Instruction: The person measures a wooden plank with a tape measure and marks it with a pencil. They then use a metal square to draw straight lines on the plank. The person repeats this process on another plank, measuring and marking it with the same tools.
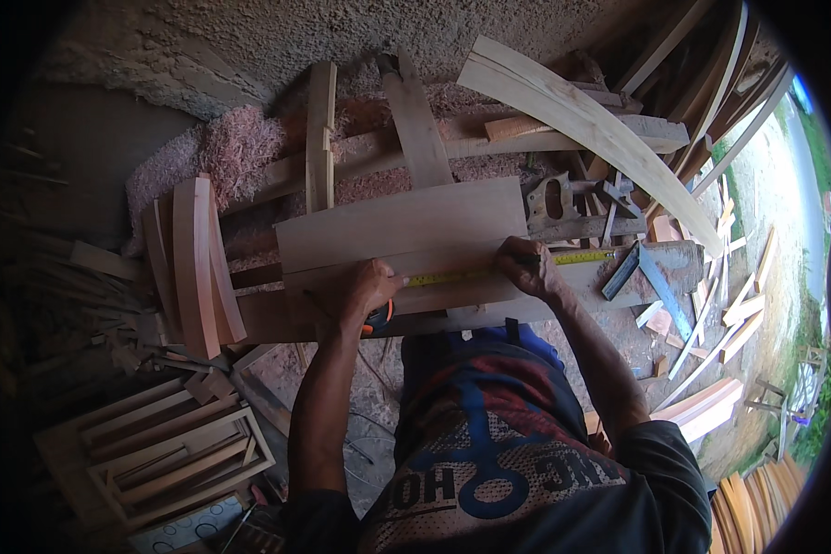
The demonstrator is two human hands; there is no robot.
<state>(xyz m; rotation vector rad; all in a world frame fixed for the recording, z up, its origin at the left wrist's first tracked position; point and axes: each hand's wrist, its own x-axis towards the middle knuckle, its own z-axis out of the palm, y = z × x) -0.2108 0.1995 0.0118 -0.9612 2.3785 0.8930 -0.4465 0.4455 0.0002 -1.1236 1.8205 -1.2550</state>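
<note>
Nearest the camera is the person's printed dark shirt (494,462), at the lower middle. From the left, slatted wooden frames (171,452) lie low down near the floor; above them several curved boards (194,268) lean side by side across the left end of the bench timbers, with a heap of pinkish wood shavings (240,138) behind. The left hand (372,284) has its fingers curled tightly around a tape measure (377,319), whose orange-and-black case shows beneath the wrist side. It rests over the lower part of a wide pale board (397,222), and the yellow tape blade (441,276) runs rightward from it along the wood. The right hand (526,263) is bent into a fist over the blade; whether its fingers pinch the blade I cannot tell. The blade emerges beyond it, ending near an angled blue-and-dark tool (665,291). Behind are a saw's wooden handle (552,198) and a long curved plank (600,120) slanting down rightward. Farther right, offcuts (743,332) lie on the ground.
</note>
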